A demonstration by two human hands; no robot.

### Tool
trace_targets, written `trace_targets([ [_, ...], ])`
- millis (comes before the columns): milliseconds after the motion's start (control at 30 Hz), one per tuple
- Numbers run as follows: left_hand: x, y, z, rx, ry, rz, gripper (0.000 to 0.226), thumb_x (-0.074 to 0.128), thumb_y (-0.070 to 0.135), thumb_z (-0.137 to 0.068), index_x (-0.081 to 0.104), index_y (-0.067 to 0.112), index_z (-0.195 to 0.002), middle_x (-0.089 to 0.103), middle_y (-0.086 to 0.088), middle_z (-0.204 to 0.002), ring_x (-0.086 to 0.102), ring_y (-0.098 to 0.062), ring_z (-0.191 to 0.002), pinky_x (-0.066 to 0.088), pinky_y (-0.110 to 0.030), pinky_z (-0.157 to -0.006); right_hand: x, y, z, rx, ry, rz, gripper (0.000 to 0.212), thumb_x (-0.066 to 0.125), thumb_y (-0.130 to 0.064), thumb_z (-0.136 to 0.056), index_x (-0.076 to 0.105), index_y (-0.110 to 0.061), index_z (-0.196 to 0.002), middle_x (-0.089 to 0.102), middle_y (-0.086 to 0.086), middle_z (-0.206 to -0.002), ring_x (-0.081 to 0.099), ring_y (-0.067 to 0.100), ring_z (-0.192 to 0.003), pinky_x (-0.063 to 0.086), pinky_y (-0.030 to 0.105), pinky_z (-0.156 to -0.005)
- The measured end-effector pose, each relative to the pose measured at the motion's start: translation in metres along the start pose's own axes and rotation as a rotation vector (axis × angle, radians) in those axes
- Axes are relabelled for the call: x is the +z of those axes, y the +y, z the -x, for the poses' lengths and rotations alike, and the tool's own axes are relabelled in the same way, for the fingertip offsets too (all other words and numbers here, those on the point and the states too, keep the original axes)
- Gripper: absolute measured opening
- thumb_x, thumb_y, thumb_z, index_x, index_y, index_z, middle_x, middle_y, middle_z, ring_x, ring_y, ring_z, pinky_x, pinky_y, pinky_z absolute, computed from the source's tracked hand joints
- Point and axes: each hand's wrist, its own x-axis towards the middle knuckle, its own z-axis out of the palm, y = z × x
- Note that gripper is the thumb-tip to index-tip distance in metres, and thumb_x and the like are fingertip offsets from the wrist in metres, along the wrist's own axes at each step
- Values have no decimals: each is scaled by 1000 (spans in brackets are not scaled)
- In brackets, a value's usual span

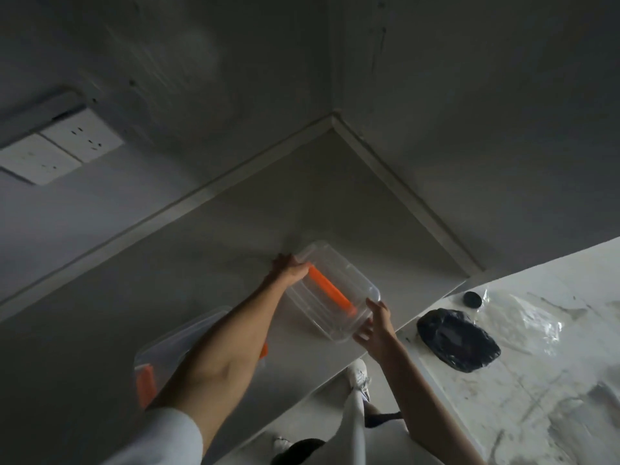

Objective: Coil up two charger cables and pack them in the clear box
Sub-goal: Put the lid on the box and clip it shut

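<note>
**Ana:** While the person stands at the corner counter, where is the clear box sitting?

**Ben:** On the grey counter, just past centre, a little toward four o'clock from the middle of the view. It has an orange clip showing along one long side. The left hand is clamped on the end at ten o'clock, fingers wrapped over the rim. The right hand touches the end at four o'clock with its fingers spread apart, not visibly closed around it.

**Ana:** How will it handle?

**Ben:** Likely light and stiff, thin plastic with smooth, slippery walls. It looks empty, though the dim light makes that hard to confirm. Holding it by both short ends, under the rim, seems the surest grip.

**Ana:** And the cables?

**Ben:** None can be made out. A lid with orange clips lies at seven o'clock, partly hidden under the left forearm.

**Ana:** What about the surface and room?

**Ben:** That counter is smooth and runs into a wall corner at twelve o'clock. Wall sockets sit at ten o'clock. Beyond the counter's edge, at three to four o'clock, is a pale, scuffed surface carrying a black bag, a small black cap and crinkled clear plastic. The room is dim.
</note>
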Motion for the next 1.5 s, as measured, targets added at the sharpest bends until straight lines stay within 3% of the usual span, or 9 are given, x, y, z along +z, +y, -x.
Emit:
trace_targets([
  [233,-52,-62,52,90,390,74,44,46,29,-98,48,12,-139,38,-28,-147,37,-42,-135,32,-44,-108,65,-15,13,-185,-83,238,56,57,-48,-73,44,-50,-128,49,4,-129,49,28,-119,46,46,-84],
  [333,-87,-125,76,30,554,197,47,45,26,-99,42,15,-144,44,-32,-137,46,-45,-125,38,-45,-104,127,-33,-23,-475,-86,501,68,56,-59,-59,45,-60,-126,51,-1,-96,49,22,-95,50,31,-62],
  [500,-117,-265,133,-150,684,469,38,46,23,-97,54,4,-128,50,-31,-124,53,-49,-114,42,-46,-98,258,15,78,-895,-91,962,54,57,-48,-88,55,-19,-134,58,22,-130,45,36,-129,37,43,-109],
  [700,-61,-343,203,-163,906,903,35,54,18,-88,56,-11,-106,56,-34,-104,50,-41,-106,36,-39,-90,257,110,140,-1112,-170,932,47,72,-32,-84,63,-13,-126,62,20,-107,60,32,-99,47,34,-89],
  [867,3,-318,231,-55,914,1117,36,51,36,-88,52,4,-105,62,-25,-104,61,-38,-98,50,-42,-86,188,132,143,-1222,-140,868,41,63,-29,-89,62,-11,-126,62,23,-107,60,32,-94,44,30,-82],
  [1033,48,-294,236,-18,876,956,36,44,10,-99,46,-4,-131,64,-22,-124,65,-32,-110,47,-26,-89,146,135,140,-1269,-190,818,59,44,-49,-88,56,-15,-134,62,11,-133,61,27,-120,48,32,-93],
  [1167,48,-297,221,-26,882,858,48,35,21,-95,48,-2,-135,62,-20,-129,62,-32,-117,50,-43,-97,145,144,129,-1297,-124,868,49,42,-36,-96,52,-14,-138,68,21,-119,68,36,-102,53,36,-79],
  [1367,38,-296,210,-92,813,834,35,39,9,-100,51,-1,-132,63,-20,-128,62,-32,-117,40,-24,-92,161,143,118,-1240,-115,922,39,49,-13,-99,50,-12,-138,70,23,-112,70,38,-97,55,44,-79],
  [1500,41,-300,201,-110,836,823,41,35,14,-99,50,-1,-134,63,-21,-127,62,-34,-117,44,-31,-95,173,148,106,-1255,-78,963,39,48,-11,-99,51,-12,-137,73,21,-107,72,34,-90,56,39,-74],
])
